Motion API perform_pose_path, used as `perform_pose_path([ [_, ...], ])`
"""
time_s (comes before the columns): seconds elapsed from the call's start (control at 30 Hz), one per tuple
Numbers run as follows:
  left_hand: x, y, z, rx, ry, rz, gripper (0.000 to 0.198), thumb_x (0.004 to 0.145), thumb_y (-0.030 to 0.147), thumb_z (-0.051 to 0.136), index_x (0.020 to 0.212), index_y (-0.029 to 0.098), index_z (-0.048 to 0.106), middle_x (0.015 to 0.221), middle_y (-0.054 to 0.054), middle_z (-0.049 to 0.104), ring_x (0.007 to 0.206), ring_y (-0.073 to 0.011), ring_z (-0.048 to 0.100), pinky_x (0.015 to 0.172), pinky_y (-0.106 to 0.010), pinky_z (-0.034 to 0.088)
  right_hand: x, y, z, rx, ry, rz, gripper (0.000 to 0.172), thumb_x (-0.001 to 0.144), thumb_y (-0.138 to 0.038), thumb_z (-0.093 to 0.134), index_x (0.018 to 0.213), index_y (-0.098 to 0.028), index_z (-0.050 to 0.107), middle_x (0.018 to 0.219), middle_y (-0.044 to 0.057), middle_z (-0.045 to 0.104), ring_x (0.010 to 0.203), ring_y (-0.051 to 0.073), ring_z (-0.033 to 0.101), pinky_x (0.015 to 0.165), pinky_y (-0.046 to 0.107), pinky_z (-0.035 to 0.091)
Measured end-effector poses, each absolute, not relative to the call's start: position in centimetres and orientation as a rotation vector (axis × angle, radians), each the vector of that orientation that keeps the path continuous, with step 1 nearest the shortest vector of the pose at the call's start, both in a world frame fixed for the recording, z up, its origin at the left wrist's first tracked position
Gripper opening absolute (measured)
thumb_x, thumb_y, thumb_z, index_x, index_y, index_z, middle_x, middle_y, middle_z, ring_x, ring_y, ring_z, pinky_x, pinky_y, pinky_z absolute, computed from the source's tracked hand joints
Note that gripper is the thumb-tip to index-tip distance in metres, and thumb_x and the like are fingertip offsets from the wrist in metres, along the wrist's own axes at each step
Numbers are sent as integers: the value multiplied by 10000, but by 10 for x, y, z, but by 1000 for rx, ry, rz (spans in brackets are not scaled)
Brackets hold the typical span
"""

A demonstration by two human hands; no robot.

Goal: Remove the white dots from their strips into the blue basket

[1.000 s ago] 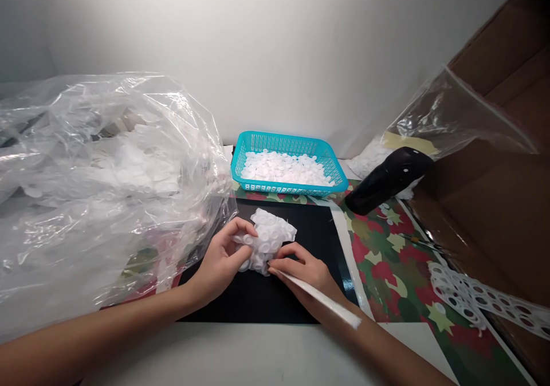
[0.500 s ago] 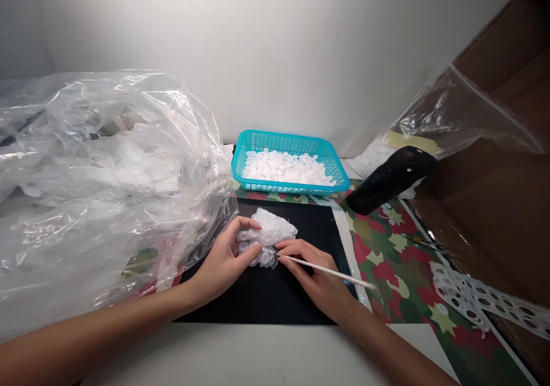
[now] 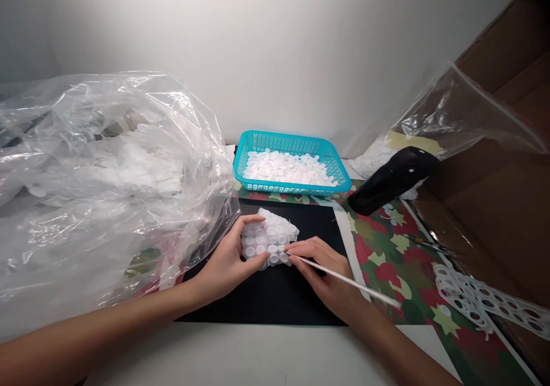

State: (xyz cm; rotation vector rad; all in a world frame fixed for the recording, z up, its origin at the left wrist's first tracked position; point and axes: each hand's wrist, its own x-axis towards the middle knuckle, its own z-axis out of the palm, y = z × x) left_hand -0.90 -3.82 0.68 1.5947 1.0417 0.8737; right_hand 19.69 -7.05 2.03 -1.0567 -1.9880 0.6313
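On a black mat (image 3: 275, 300) lies a white piece (image 3: 275, 234) covered in rows of small round cup-like shapes; its exact kind I cannot make out. My left hand (image 3: 238, 254) grips its left side, thumb near the front edge and fingers over the far part. A thin white stick (image 3: 344, 275) is pinched in the fingers of my right hand (image 3: 322, 268). One end of the stick is at the right front of the white piece, and the other slants out over my right wrist. Whether the near tip touches the piece is hidden by my fingers.
A turquoise basket (image 3: 296, 189) of small white discs stands behind the mat. Clear plastic bags (image 3: 141, 162) of white pieces fill the left. To the right are a black object (image 3: 393, 181), a perforated white strip (image 3: 485, 297) and a brown cardboard box (image 3: 490, 203).
The white piece now shows more of its round shapes, lying flatter under my left hand. My right hand has shifted slightly right, and the stick's outer end has swung lower and further right.
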Motion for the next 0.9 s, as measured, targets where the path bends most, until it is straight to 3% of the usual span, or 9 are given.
perform_pose_path([
  [0.27,-11,-40,13,1856,1118,793,399,793,164,565,1155,252,425,1082,-21,530,961,-185,538,847,-301,424,202,-73,28,-1131,-1782,620,98,851,-118,552,875,-192,611,819,19,627,797,142,593,707,265,474],
  [0.53,-10,-38,13,1891,1108,789,407,757,201,627,1114,242,435,1055,-9,542,942,-172,543,820,-273,421,204,-71,24,-969,-2080,826,134,860,-140,561,967,-176,636,899,42,647,842,131,613,739,234,492],
  [0.9,-12,-38,11,1861,1081,799,420,759,174,614,1135,248,442,1059,-14,549,945,-177,542,847,-285,424,206,-71,11,-981,-2284,736,165,885,-216,532,984,-206,664,941,37,655,784,107,633,692,185,507],
])
